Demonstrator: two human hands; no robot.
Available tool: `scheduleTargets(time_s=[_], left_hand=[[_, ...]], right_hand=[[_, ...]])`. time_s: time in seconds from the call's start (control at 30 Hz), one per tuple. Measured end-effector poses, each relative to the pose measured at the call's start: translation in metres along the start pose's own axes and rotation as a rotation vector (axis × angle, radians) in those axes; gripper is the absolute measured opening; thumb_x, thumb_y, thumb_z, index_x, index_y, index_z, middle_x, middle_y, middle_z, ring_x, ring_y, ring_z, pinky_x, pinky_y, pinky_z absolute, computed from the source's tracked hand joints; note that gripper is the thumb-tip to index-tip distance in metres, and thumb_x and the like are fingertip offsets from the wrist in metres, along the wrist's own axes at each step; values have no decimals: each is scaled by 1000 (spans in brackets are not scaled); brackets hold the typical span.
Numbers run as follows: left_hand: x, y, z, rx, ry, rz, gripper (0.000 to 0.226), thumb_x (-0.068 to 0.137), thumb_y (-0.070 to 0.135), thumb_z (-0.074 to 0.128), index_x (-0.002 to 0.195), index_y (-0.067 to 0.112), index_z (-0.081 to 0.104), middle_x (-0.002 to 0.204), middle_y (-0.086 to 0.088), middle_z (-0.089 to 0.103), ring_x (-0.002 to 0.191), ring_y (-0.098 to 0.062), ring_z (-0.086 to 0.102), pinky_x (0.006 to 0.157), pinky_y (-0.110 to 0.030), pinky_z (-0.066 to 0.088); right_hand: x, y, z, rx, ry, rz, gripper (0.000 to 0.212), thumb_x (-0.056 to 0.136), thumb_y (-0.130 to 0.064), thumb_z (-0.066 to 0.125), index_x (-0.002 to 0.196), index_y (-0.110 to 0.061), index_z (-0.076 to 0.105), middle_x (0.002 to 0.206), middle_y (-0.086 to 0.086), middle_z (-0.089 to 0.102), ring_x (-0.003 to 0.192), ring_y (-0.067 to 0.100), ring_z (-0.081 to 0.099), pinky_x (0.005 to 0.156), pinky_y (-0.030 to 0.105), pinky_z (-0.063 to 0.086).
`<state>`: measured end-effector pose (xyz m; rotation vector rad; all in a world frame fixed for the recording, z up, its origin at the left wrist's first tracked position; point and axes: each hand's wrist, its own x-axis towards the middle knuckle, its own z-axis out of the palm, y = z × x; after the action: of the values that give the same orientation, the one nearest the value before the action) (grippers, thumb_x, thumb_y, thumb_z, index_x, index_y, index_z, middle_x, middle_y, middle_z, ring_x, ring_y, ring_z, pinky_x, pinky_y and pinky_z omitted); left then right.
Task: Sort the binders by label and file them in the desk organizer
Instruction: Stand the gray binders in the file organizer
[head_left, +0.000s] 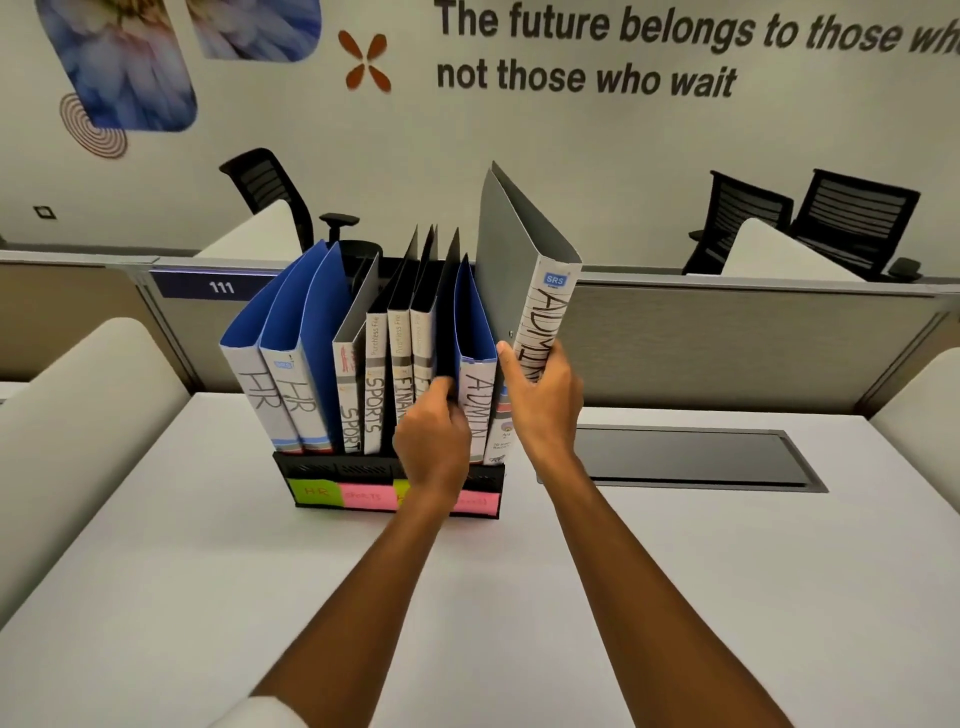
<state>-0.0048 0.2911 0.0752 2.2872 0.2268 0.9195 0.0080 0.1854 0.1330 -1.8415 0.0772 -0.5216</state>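
Head view: two bare forearms reaching over white desk toward black desk organizer. Right hand wrapped round lower spine of grey ADMIN binder, thumb on left cover, fingers behind spine; binder lifted above rack's right end, top tilted back and left, most of it standing above the grip. Left hand pinching edge of black cover, just left of blue ADMIN binder already slotted at right. Further left in rack: FINANCE binders, SPORTS binders, two blue HR binders leaning left. Green and pink sticky labels across organizer's front. Beyond partition, black office chairs under wall lettering.
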Motion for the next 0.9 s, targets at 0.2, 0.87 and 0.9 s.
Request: scheduleTargets(time_s=[0.2,0.87,0.9], left_hand=[[12,-1,-7,6,-159,63,45,86,19,55,130,15,51,102,-3,70,90,-22,66,75,-40,57],[21,3,-2,-154,-354,-40,54,75,34,78,118,15,51,108,-3,70,97,-23,67,78,-38,58],[22,3,-2,-154,-369,-41,54,75,31,78,118,15,50,108,-3,69,97,-23,67,77,-39,58]], right_hand=[[-4,2,0,38,49,-4,44,88,-44,65,121,-15,58,118,1,66,103,11,63,61,3,46],[4,8,-3,46,80,43,46,87,-47,66,120,-16,59,114,0,66,103,11,62,85,28,55],[4,7,-2,46,73,44,46,87,-47,66,120,-16,59,113,-1,66,102,10,62,85,28,55]])
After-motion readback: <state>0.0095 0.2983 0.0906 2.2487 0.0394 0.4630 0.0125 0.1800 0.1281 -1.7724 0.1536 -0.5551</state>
